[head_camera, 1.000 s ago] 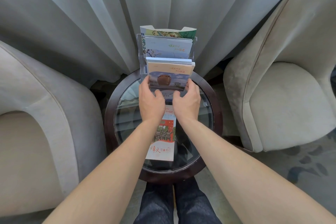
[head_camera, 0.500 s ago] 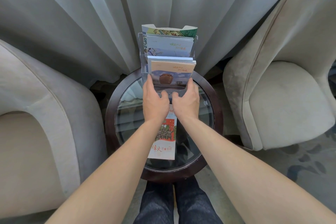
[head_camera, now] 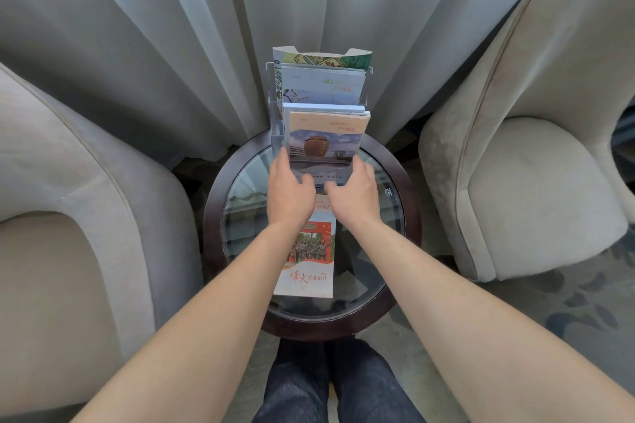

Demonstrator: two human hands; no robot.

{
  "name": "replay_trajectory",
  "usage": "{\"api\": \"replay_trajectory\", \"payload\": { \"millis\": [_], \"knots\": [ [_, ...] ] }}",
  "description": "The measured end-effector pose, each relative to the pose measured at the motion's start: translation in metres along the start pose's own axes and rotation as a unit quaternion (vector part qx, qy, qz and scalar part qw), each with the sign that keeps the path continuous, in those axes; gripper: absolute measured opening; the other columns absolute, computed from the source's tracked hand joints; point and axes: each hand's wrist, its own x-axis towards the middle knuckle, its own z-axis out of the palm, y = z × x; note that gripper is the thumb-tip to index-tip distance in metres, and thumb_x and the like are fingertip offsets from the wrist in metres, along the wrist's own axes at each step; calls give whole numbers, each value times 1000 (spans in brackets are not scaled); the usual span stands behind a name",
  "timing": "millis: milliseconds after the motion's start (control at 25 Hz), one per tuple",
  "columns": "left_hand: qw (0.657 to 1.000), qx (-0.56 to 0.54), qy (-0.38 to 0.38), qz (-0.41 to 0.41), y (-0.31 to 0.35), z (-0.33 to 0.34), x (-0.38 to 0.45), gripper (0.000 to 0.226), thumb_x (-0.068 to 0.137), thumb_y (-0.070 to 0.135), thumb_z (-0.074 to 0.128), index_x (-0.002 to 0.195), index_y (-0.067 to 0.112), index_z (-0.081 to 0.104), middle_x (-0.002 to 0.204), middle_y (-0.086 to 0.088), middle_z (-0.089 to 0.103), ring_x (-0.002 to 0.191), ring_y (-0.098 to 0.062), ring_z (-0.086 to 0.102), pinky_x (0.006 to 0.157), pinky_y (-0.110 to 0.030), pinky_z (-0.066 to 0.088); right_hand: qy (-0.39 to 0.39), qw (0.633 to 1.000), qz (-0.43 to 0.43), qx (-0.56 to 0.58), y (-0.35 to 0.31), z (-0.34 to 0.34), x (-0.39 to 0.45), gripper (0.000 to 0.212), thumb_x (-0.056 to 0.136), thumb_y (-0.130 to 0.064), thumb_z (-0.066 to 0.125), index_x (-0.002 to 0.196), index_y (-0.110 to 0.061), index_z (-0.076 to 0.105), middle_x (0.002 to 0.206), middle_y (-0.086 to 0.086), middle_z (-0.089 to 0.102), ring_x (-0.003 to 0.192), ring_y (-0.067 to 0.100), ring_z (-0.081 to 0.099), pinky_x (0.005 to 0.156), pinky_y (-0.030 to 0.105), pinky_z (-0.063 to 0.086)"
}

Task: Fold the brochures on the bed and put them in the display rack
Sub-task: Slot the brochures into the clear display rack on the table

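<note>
A clear tiered display rack (head_camera: 271,113) stands at the back of a round glass table (head_camera: 398,268). Its upper tiers hold a green patterned brochure (head_camera: 343,60) and pale blue brochures (head_camera: 323,84). In the front tier sits a folded brochure with an orange jar picture (head_camera: 324,137). My left hand (head_camera: 290,191) grips its lower left edge and my right hand (head_camera: 354,192) grips its lower right edge. Another folded brochure with a red photo (head_camera: 309,261) lies flat on the glass under my wrists.
Two beige armchairs flank the table, one at the left (head_camera: 68,216) and one at the right (head_camera: 532,165). Grey curtains (head_camera: 206,27) hang directly behind the rack. My legs in dark trousers (head_camera: 326,385) are in front of the table.
Both hands have moved slightly forward with the jar brochure, which now sits a little lower in the front tier.
</note>
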Motion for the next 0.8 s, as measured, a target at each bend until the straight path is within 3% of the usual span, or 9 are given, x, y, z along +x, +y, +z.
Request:
{"api": "replay_trajectory", "payload": {
  "millis": [120, 320, 640, 800],
  "knots": [
    [1000, 15, 3, 14, -2, 2, -11, 52, 94, 21, 54, 145, 24, 40, 138, 0, 47, 128, -20, 46, 93, -29, 38, -35, 999, -28, -29, 15, -5, -8, 60, 89, -30, 64, 144, -22, 42, 141, 2, 46, 128, 23, 47, 101, 47, 48],
    [998, 54, -11, -34, -18, 6, -28, 55, 96, 24, 54, 148, 17, 38, 149, -4, 41, 136, -22, 40, 109, -40, 35, -98, 991, -43, -76, 39, -8, -22, 59, 91, -33, 61, 146, -21, 42, 145, 2, 46, 130, 24, 47, 101, 40, 43],
    [987, 90, -60, -123, -90, 21, -53, 50, 92, 23, 57, 140, 13, 46, 142, -13, 44, 129, -32, 45, 108, -48, 39, -163, 986, 25, -27, 92, 30, -52, 44, 91, -25, 63, 133, -17, 52, 127, 6, 53, 114, 23, 53, 81, 28, 35],
    [982, 136, -31, -127, -116, 36, -60, 57, 91, 23, 57, 144, 10, 39, 144, -14, 39, 132, -33, 35, 108, -44, 34, -134, 990, 33, -21, 105, 50, -58, 41, 90, -23, 63, 129, -18, 53, 118, 2, 50, 102, 18, 52, 81, 28, 36]
  ]
}}
